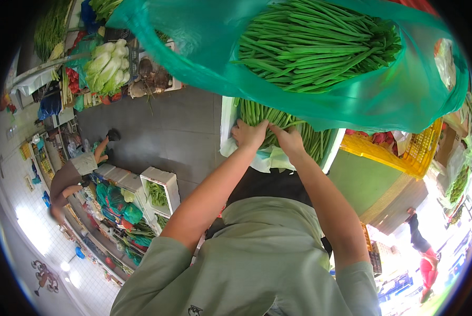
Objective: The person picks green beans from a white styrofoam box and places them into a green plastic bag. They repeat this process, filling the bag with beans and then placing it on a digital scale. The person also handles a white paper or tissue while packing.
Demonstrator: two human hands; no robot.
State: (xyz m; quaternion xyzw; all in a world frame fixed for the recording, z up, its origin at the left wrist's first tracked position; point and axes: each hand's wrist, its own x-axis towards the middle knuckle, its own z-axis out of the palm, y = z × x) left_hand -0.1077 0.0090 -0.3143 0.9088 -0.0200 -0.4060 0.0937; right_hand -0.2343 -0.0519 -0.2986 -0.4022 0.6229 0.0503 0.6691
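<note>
My left hand and my right hand are side by side over long green beans in a white foam box. Their fingertips nearly meet. Fingers of both hands curl around some of the beans, and part of the grip is hidden by the backs of the hands. Pale crumpled plastic or paper hangs over the box's near edge. Just beyond, a large heap of brighter green beans lies on a green plastic bag, which overhangs the box's far side.
A yellow plastic crate with red produce stands right of the box. Leafy cabbages and brown root vegetables are at the upper left. Another foam box holds green vegetables. A person bends at left; another person is far right.
</note>
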